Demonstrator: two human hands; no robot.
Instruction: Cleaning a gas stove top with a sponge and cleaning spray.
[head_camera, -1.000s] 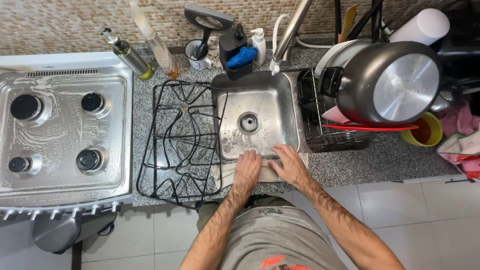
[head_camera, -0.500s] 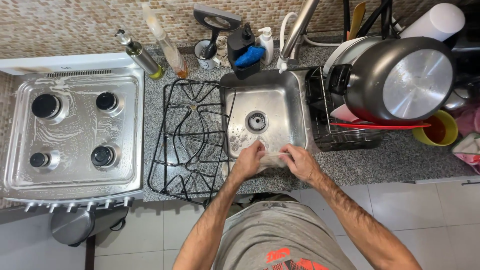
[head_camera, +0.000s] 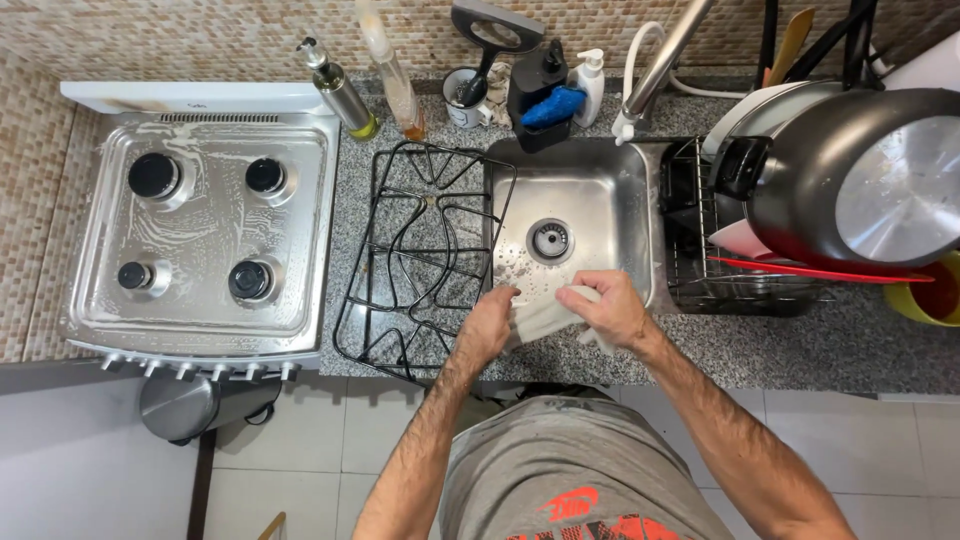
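Head view: your left hand (head_camera: 487, 325) and right hand (head_camera: 607, 308) both grip a pale cloth (head_camera: 543, 312) over the sink's (head_camera: 590, 195) near edge, likely wringing. Next, keep the grip firm. Black grate (head_camera: 425, 255) lies beside, on the bench (head_camera: 800, 340).

Bare forearms, no sleeves reaching them, dark hair along both. Bare left hand (head_camera: 487, 328) and bare right hand (head_camera: 607, 308), no rings, watch or gloves visible. Below the hands, grey short-sleeved T-shirt (head_camera: 560, 460), soft and slightly creased, with an orange-red printed mark low on the chest.
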